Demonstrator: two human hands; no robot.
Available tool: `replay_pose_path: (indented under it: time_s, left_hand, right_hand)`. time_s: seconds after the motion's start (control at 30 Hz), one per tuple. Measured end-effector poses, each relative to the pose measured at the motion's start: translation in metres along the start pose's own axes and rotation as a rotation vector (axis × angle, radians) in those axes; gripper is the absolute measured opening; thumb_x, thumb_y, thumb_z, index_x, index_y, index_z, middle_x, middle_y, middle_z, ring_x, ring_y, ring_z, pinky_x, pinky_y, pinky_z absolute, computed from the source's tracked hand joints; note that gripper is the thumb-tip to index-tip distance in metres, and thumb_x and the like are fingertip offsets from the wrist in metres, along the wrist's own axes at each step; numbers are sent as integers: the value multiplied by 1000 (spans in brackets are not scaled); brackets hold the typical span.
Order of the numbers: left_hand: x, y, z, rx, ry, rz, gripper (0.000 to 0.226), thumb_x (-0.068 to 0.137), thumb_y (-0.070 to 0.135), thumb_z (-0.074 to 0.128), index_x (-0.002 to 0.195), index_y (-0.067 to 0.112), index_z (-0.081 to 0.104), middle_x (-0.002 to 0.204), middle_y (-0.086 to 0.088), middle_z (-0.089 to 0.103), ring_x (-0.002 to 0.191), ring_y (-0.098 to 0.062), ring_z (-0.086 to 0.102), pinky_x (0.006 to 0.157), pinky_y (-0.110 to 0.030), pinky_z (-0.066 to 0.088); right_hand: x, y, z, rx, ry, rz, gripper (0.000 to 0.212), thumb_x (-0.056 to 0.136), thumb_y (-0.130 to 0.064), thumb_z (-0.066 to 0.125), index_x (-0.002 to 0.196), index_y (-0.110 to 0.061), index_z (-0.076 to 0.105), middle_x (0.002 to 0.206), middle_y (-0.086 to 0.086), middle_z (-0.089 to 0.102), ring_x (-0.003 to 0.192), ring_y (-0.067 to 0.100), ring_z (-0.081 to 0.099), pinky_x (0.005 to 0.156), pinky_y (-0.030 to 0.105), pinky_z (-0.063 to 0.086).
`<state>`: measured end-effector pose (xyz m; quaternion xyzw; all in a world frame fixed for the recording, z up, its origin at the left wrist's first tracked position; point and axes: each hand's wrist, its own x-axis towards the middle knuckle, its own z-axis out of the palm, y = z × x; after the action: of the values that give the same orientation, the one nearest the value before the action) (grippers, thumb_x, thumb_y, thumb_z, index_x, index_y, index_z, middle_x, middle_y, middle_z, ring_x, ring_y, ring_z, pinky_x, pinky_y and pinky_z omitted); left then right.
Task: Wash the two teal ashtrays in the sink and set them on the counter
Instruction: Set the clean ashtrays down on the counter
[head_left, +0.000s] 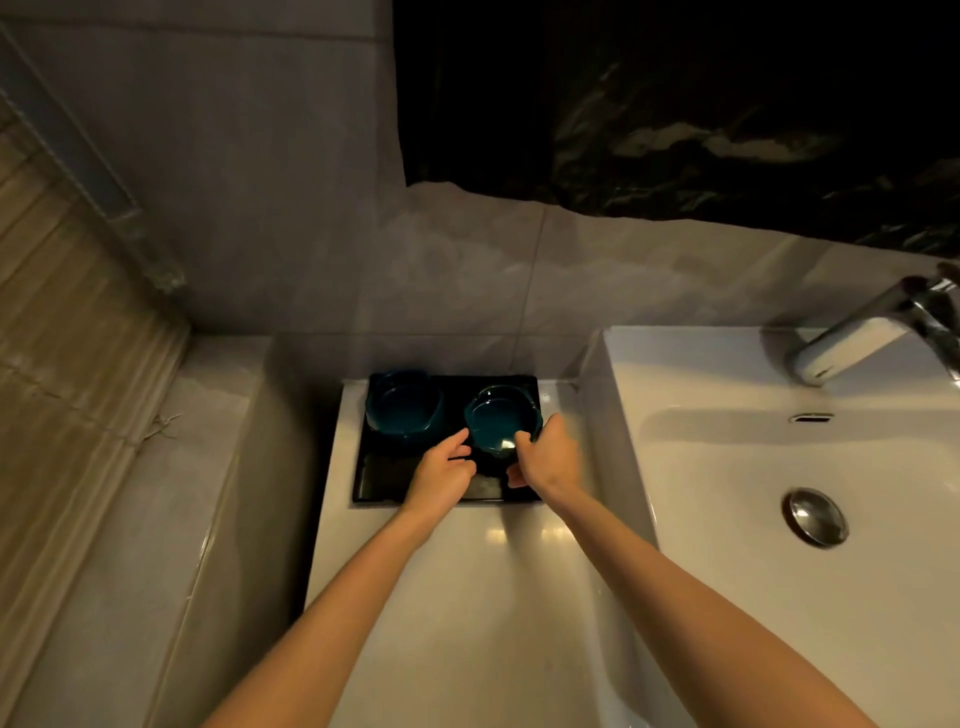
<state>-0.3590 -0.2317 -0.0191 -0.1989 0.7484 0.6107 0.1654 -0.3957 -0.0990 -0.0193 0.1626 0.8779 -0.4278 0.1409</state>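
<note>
Black tray (382, 475), centre frame, on white surface (467, 597); it carries two teal ashtrays. Left ashtray (402, 402) stands alone at the tray's far left. Right ashtray (501, 418): right hand (548, 457) fingers grasp its rim; left hand (447, 473) fingers are bent beside it, grasp cannot be told. Right of frame: sink (753, 467), drain plug (815, 517), chrome faucet (857, 338).

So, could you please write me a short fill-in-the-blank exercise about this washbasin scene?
1. The round teal glass left ashtray and right ashtray are over a glossy rectangular tray coloured ____.
2. The right hand grips the ____ ashtray.
3. The tray lies to the ____ of the white ceramic sink.
Missing words: black; right; left.
</note>
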Motion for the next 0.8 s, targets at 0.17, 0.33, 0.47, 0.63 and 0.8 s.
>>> replay_pose_path:
  time_s: [0.17,0.33,0.47,0.63,0.8]
  left_hand:
    - [14,-3,3,-43,-17,-23,56,92,0,48,144,17,35,140,-4,47,125,-16,46,107,-36,39]
    - [20,-5,5,-69,-17,-19,58,92,0,48,145,18,33,140,-3,46,127,-17,44,108,-40,37]
    - [19,-5,3,-58,-33,-9,57,92,2,49,144,20,34,137,0,48,122,-16,48,106,-38,40]
    - [10,-10,-23,290,292,311,40,90,18,60,129,23,54,118,5,57,87,-8,60,73,-25,52]
    - [15,-27,-62,690,456,386,43,86,29,66,128,26,58,124,3,52,106,-20,50,77,-25,42]
  right_hand:
    - [21,-1,7,-9,-1,-2,15,97,-18,43,103,-4,42,68,7,65,52,20,65,56,33,51]
    - [34,-1,10,24,1,-26,14,97,-19,44,103,-7,43,75,12,67,55,26,68,60,42,59]
    - [36,3,10,77,-23,-22,20,99,-24,45,106,-5,41,79,17,68,59,30,69,59,48,58]
    - [27,8,-1,40,-13,-103,39,96,-44,48,113,-13,34,81,15,64,64,29,65,53,45,58]
    - [21,22,-1,-467,-95,-470,31,95,-41,51,124,-30,46,79,0,70,77,21,64,63,34,51]
